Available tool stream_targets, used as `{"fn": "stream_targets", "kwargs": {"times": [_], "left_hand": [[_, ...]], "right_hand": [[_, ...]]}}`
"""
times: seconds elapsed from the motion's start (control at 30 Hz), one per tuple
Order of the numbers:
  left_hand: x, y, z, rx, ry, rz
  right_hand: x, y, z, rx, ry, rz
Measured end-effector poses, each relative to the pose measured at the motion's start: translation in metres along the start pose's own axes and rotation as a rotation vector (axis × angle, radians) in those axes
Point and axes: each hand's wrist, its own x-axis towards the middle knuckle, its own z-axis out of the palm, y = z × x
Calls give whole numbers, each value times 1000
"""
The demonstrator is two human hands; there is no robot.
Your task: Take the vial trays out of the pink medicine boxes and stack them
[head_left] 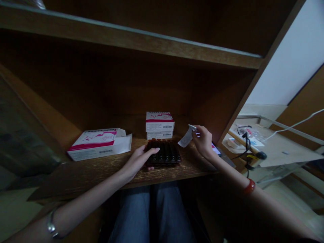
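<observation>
Your left hand (pixel 140 159) lies flat over the near-left part of the dark tray of vials (pixel 165 152), fingers stretched out and together, steadying it on the wooden shelf (pixel 83 173). Your right hand (pixel 202 139) is raised just right of the tray, thumb and fingertips pinching a folded white paper leaflet (pixel 186 136) by its upper corner, so the sheet hangs down and to the left.

By the look of it you are at the unpacking stage: the tray and the leaflet are out, and the open pink-and-white carton (pixel 100 143) lies on its side well to the left, flap toward the tray. A next move would call for a free right hand, so the leaflet needs somewhere to go first.

The tray sits flat near the shelf's front edge, its long side running left to right; the vials in it lie side by side, each pointing from front to back. Just behind it stand two stacked boxes (pixel 159 125) of the same make, printed faces toward you.
</observation>
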Motion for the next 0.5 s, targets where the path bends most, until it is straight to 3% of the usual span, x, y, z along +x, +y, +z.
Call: {"fn": "stream_targets", "kwargs": {"times": [0.2, 0.4, 0.5], "left_hand": [[2, -2, -2, 55, -38, 167], [2, -1, -4, 119, -39, 201], [1, 1, -4, 126, -38, 190]], "right_hand": [[-4, -7, -3, -178, 2, -115], [-12, -22, -4, -754, -382, -211], [-12, -29, -6, -819, -493, -200]]}}
